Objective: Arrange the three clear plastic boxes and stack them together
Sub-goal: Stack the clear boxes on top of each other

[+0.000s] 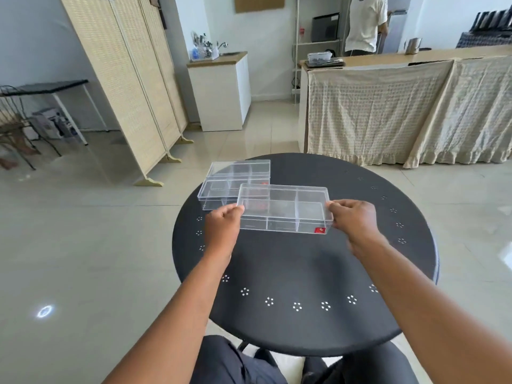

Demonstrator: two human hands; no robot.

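A clear plastic box (285,207) with inner dividers and a small red label at its near right corner is held between both hands above the round black table (304,273). My left hand (223,227) grips its left end and my right hand (354,218) grips its right end. Behind it, at the table's far left, two more clear boxes (235,176) lie one on top of the other, roughly aligned. The held box overlaps their near right corner in view; whether it touches them I cannot tell.
The table has small white dot patterns around its rim. Tiled floor lies all around. A folding screen (133,87) stands at the left, a cloth-draped counter (401,112) at the back right, and a person in a white shirt (365,23) beyond it.
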